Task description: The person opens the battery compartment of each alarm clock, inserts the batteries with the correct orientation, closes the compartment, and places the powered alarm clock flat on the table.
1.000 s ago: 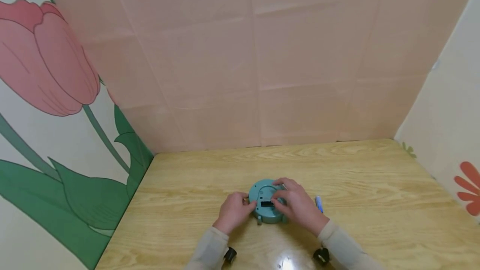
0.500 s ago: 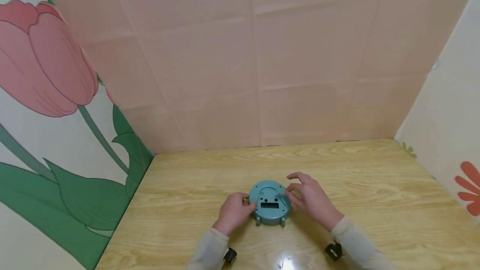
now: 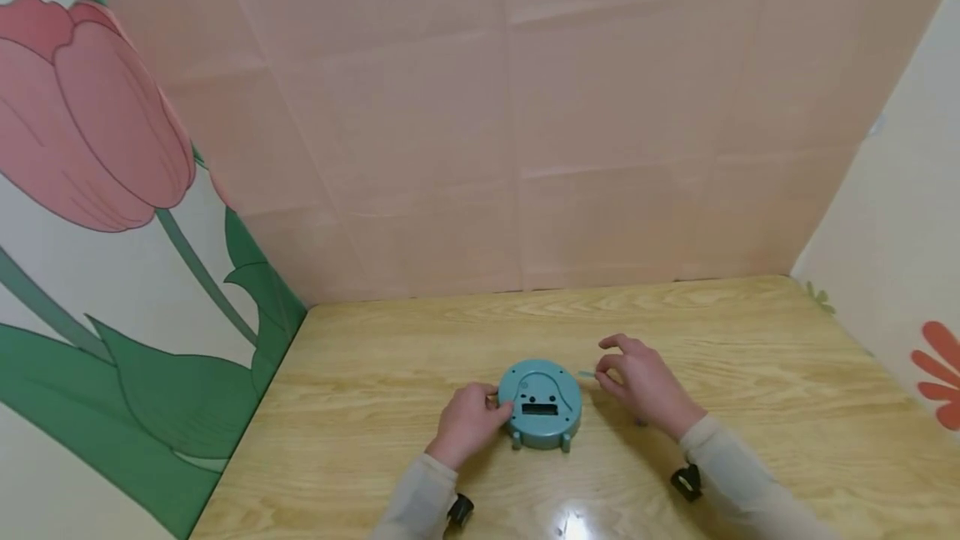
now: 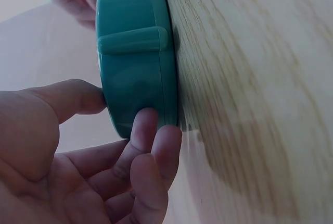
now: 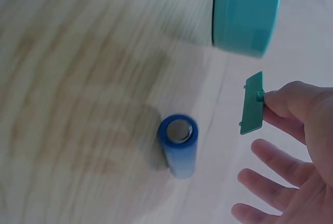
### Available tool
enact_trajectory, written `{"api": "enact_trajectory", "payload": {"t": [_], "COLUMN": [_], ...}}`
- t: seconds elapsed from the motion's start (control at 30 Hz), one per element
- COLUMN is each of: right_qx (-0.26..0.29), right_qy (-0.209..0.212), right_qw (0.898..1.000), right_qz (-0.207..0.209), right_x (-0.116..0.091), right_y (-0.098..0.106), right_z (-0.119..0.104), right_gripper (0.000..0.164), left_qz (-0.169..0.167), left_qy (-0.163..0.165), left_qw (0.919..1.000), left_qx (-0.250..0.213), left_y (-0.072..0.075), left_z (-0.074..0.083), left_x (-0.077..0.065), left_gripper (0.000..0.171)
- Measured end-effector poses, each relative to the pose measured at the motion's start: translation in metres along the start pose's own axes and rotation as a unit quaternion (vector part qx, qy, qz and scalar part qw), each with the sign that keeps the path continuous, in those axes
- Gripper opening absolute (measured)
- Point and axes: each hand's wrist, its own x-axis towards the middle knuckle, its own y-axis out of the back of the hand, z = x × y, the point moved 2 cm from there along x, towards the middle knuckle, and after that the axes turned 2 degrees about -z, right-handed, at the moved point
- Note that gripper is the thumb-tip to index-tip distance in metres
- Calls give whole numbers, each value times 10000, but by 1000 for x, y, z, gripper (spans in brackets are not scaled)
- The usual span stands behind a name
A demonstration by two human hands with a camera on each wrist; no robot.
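Note:
A round teal clock (image 3: 540, 430) lies on its face, its back turned up with a dark, uncovered battery compartment and two small feet at the near edge. My left hand (image 3: 467, 425) grips the clock's left edge, thumb on the back and fingers against the side wall (image 4: 132, 86). Off to the clock's right, my right hand (image 3: 647, 382) pinches a small teal battery cover (image 5: 253, 105) between thumb and index finger, the other fingers spread. A blue cylindrical battery (image 5: 182, 159) lies on the table below the right hand, mostly hidden by it in the head view.
The wood-grain table (image 3: 397, 348) runs back to a pink covered wall (image 3: 420, 148). A wall with a painted tulip (image 3: 97, 123) stands at the left, and a pale wall (image 3: 900, 215) with a red flower at the right.
My right hand has lifted the battery cover off the clock's back and carried it to the right, uncovering the compartment. My left hand and the clock have stayed nearly in place.

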Motion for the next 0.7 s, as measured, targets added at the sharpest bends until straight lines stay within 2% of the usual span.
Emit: {"api": "enact_trajectory", "payload": {"t": [0.17, 0.47, 0.7], "right_qx": [-16, -160, -187], "right_qy": [-78, 173, 155], "right_qw": [9997, 9963, 9949], "right_qz": [-239, -823, -976], "right_x": [1, 3, 4], "right_y": [-1, -6, -8], "right_z": [6, 14, 14], "right_gripper": [9, 10, 12], "left_qz": [-38, -324, -605], "left_qy": [22, 0, -101], "left_qw": [10000, 9992, 9974], "left_qx": [-38, -244, -377], "left_y": [1, 2, 5], "left_z": [2, 1, 3], "left_x": [-3, -5, -9], "left_gripper": [45, 50, 52]}}
